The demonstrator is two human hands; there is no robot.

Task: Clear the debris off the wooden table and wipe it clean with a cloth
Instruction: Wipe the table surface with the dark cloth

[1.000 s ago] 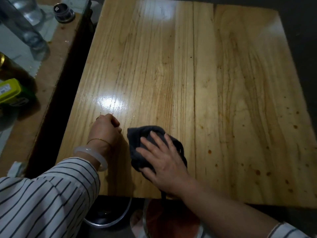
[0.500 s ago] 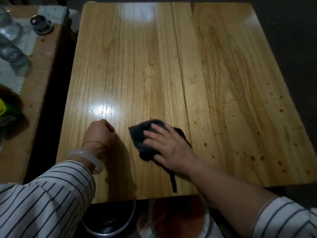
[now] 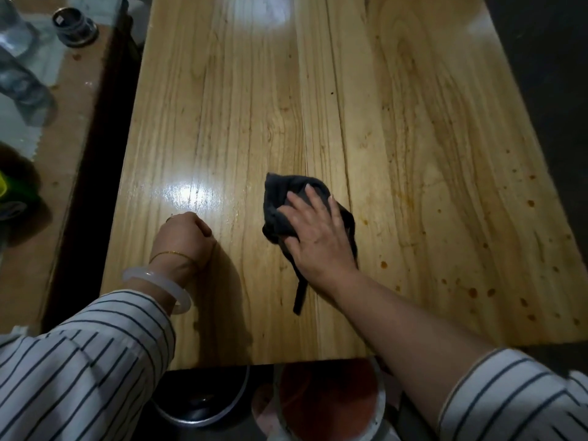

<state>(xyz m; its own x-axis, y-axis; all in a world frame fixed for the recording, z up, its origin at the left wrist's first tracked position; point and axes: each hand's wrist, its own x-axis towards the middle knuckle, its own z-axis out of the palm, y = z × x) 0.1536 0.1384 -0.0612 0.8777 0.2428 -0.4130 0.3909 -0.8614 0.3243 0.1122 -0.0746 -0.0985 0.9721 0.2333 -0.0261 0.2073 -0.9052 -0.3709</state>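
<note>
Head view: pale varnished wooden plank table point(image 3: 413, 122) fills the frame, with glare patches at the far centre and near left. The crumpled dark grey cloth point(image 3: 280, 205) lies on the table around the middle of its near half, and a thin strip of it trails toward the near edge. The right hand point(image 3: 315, 233) lies palm down on the cloth with its fingers straight and spread, pressing it flat to the wood rather than gripping it. The left hand point(image 3: 183, 237) rests on the table left of the cloth, apart from it. Its fingers are curled under into a fist, and nothing is visible in it. On the left wrist are a milky white bangle point(image 3: 159, 281) and a thin gold chain bracelet point(image 3: 173, 253). White sleeves with dark stripes point(image 3: 79, 361) cover both arms.

Orange-brown spots point(image 3: 472, 292) are scattered over the table's near right part, right of the cloth. To the left, across a dark gap, is a brown side table point(image 3: 63, 148) with clear plastic bottles point(image 3: 19, 74) and a round dark metal-rimmed cap point(image 3: 74, 25) at its far end. Below the near edge are a dark metal-rimmed bowl point(image 3: 200, 405) and a round container with reddish inside point(image 3: 327, 396).
</note>
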